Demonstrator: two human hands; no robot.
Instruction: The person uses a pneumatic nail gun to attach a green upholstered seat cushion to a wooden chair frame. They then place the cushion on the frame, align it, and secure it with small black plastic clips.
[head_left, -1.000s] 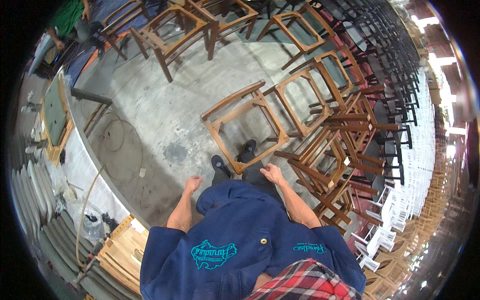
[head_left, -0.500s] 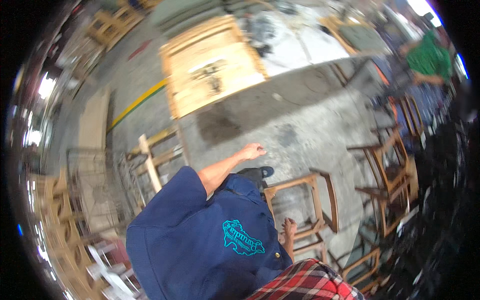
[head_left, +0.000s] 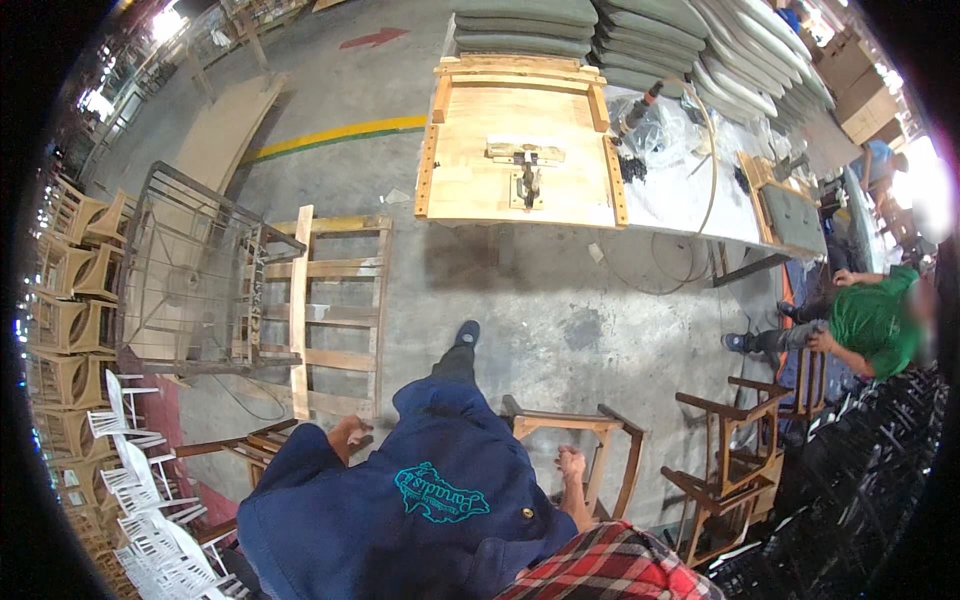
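My left hand (head_left: 348, 436) hangs low at my left side, its fingers loosely bent and apart, holding nothing that I can see. To its left is a dark brown wooden chair frame (head_left: 262, 446). My right hand (head_left: 571, 464) is at my right side, fingers half curled and seemingly bare. Just beyond it stands a brown wooden frame (head_left: 600, 425) with legs on the floor; the hand overlaps it in view, and I see no grip on it. One dark shoe (head_left: 467, 333) is stepping ahead of me on the concrete.
Ahead is a worktable bearing a pale wooden jig (head_left: 520, 120) with a clamp, plus stacked grey-green cushions (head_left: 650, 50). A pallet (head_left: 335, 310) and metal rack (head_left: 180, 270) stand left. Wooden chair frames (head_left: 730, 440) and a person in green (head_left: 875, 320) are at right.
My left hand has dropped back from its forward reach to my side. My view has turned, bringing more of the worktable and the left side into sight. My right hand stays low.
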